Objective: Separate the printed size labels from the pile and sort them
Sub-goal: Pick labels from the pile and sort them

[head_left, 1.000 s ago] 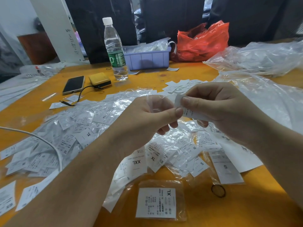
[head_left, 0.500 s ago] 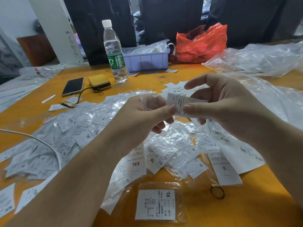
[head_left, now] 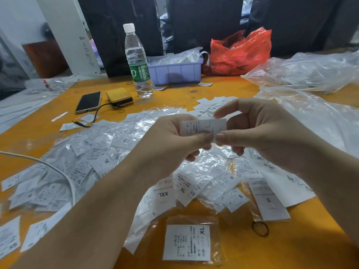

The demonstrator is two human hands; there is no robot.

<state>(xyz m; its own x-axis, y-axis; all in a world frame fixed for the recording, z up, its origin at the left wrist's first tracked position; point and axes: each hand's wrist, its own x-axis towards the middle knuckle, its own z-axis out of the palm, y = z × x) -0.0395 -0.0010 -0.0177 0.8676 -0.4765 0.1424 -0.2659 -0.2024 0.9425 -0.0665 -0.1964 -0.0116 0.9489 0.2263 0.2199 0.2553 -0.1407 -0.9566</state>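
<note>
A wide pile of white printed size labels [head_left: 93, 164] in clear plastic sleeves covers the orange table [head_left: 291, 247]. Above the pile, my left hand [head_left: 171, 144] and my right hand [head_left: 258, 133] both pinch one small white label [head_left: 202, 126], held flat between the thumbs and fingers. Its print is blurred. A bagged XL label [head_left: 187, 242] lies alone at the table's near edge. Labels marked XXL [head_left: 163, 194] and S [head_left: 269, 200] lie at the pile's front.
A water bottle [head_left: 138, 63], a lilac bin [head_left: 174, 71], a red bag [head_left: 240, 53], a phone [head_left: 88, 101] and a yellow power bank [head_left: 119, 97] stand at the back. Clear bags [head_left: 310, 70] lie at right. A white cable [head_left: 58, 171] crosses left. A rubber band [head_left: 260, 229] lies near right.
The label was folded in my right hand's grip; it has been pulled out flat between both hands and raised slightly. My right index finger has lifted.
</note>
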